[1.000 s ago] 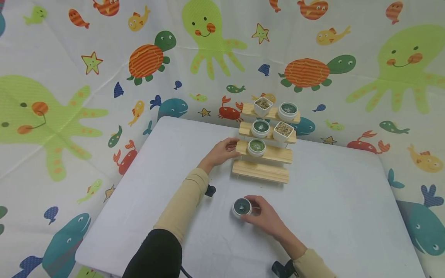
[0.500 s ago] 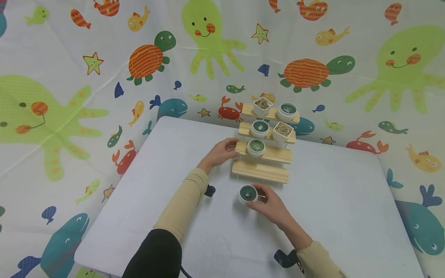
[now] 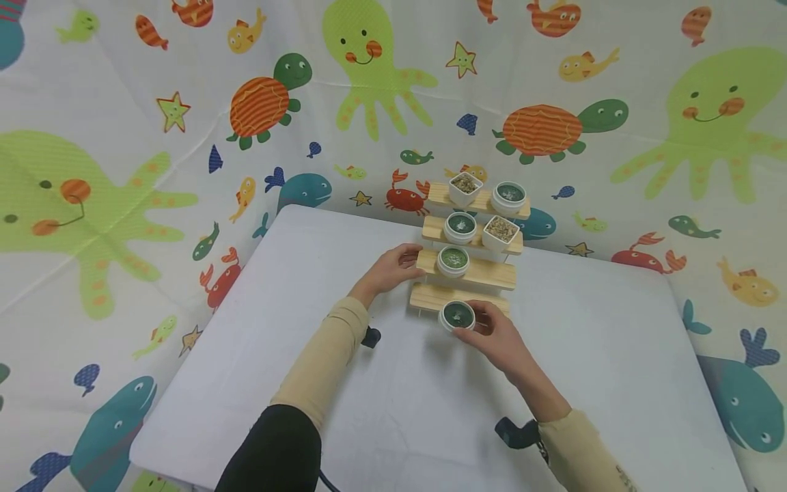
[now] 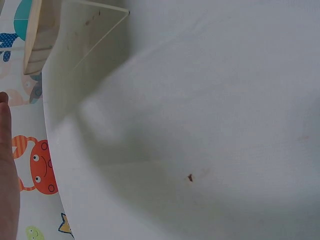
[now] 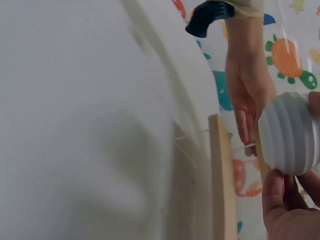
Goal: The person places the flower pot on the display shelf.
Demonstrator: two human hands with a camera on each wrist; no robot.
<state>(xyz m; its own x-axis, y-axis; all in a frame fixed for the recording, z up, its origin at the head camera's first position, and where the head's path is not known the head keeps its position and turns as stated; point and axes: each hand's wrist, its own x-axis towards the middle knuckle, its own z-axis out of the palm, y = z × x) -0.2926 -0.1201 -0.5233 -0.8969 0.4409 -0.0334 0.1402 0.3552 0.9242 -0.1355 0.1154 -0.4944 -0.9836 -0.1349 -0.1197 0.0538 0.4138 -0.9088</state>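
Observation:
A stepped wooden display stand [image 3: 467, 270] with several plank tiers stands at the back of the table. My left hand [image 3: 391, 268] holds the left end of its second-lowest plank; in the left wrist view only one finger [image 4: 6, 165] shows at the edge. In front of the lowest plank my right hand [image 3: 496, 336] grips a small white round pot [image 3: 458, 316] with a dark green top, thumb on the near side. Seen from the right wrist, the pot's ribbed white side [image 5: 287, 135] shows between the fingers.
On the stand sit a green-topped pot [image 3: 453, 261], two dark-green-topped pots, one on the middle tier [image 3: 460, 227], and two square white pots, one of them lower right [image 3: 501, 232]. A patterned sea-animal curtain [image 3: 381, 157] hangs behind the white table [image 3: 590, 383].
My right hand has carried the round pot up and to the right, from the tabletop area in front to the lowest plank. My left hand has stayed at the stand.

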